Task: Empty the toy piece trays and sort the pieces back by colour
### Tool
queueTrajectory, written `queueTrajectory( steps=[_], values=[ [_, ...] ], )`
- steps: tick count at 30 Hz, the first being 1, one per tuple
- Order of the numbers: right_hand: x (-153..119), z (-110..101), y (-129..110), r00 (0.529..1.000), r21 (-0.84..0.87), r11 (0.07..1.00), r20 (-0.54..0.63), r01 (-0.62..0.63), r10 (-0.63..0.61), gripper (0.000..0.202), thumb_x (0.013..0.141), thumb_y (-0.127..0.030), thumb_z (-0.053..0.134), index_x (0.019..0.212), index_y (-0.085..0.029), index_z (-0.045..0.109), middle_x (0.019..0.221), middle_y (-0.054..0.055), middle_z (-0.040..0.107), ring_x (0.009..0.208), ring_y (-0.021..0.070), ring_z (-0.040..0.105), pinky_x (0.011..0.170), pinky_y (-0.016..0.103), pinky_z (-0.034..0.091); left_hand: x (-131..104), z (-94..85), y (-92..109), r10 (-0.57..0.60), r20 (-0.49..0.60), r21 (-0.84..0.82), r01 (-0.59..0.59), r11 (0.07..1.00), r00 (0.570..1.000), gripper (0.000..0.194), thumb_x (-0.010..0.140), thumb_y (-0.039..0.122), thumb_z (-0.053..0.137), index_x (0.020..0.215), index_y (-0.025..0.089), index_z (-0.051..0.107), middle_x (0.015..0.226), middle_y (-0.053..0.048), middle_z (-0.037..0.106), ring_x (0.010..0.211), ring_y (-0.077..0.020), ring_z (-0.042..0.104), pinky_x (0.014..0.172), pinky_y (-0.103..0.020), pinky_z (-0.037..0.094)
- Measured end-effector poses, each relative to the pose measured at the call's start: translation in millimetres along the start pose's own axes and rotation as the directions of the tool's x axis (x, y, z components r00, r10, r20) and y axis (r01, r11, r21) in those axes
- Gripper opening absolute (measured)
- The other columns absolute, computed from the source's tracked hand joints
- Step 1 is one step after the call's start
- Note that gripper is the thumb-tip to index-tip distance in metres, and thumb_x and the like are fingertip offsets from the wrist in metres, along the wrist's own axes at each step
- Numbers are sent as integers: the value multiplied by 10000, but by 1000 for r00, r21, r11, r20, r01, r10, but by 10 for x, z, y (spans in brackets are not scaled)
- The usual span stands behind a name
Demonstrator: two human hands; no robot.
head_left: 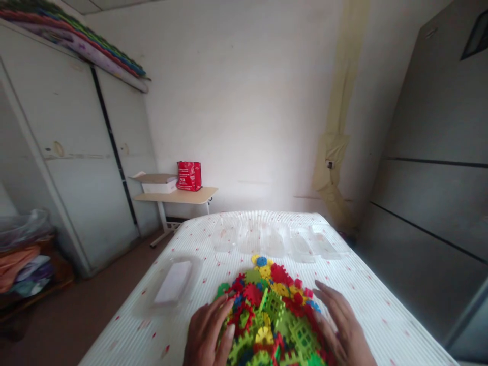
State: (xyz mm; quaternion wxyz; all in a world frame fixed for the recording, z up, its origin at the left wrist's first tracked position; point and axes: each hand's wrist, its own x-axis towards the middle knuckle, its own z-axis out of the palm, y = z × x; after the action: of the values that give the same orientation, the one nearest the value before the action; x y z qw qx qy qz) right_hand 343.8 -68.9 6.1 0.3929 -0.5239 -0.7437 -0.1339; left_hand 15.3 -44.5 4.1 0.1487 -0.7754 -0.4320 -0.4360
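A heap of plastic gear-shaped building pieces [272,305] in red, green, yellow and blue lies on the near part of the table. My left hand [209,330] rests against the heap's left side, its fingers stretched forward over the edge pieces. On the opposite side, my right hand [339,323] has its fingers extended and a little apart, beside the red and blue pieces. Neither hand grips a piece that I can make out. The bottom of the heap and both wrists run out of the frame.
Several clear plastic trays [274,241] stand in a row across the table's far part. A clear tray with a white card [173,283] lies at left. A white cloth with red marks [385,317] covers the table. Behind, a side table [190,196] bears a red bag [189,176].
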Motion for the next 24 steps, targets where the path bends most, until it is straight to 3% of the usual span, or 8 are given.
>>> queueTrajectory(
  steps=[5,11,15,24],
  values=[
    [-2,83,94,979,75,977,47,-201,197,294,878,-380,435,1108,-263,576,1208,83,582,1100,260,555,905,462,496,-34,36,-44,-82,23,-76,84,994,996,303,837,277,481,1119,281,591,1114,-40,645,1013,-186,591,827,-302,520],
    [39,116,71,906,138,898,144,-417,399,393,901,-447,340,1044,-205,615,1101,100,641,1041,235,588,912,392,488,-28,104,-104,-168,18,-105,169,980,986,258,858,339,455,984,250,661,1042,-52,667,966,-183,611,813,-291,519],
    [80,111,28,906,155,904,221,-399,362,384,914,-430,321,971,-207,628,998,83,673,944,210,616,855,331,489,-10,126,-165,-191,29,-137,193,972,981,276,868,370,447,963,236,669,1000,-48,679,940,-174,626,815,-276,514],
    [143,196,-41,907,5,932,234,-362,351,315,909,-397,373,916,-208,624,895,68,676,836,199,618,758,303,449,-3,201,-212,-212,104,-203,229,952,972,283,870,376,446,934,218,672,930,-54,700,864,-161,652,777,-237,524]
  ],
)
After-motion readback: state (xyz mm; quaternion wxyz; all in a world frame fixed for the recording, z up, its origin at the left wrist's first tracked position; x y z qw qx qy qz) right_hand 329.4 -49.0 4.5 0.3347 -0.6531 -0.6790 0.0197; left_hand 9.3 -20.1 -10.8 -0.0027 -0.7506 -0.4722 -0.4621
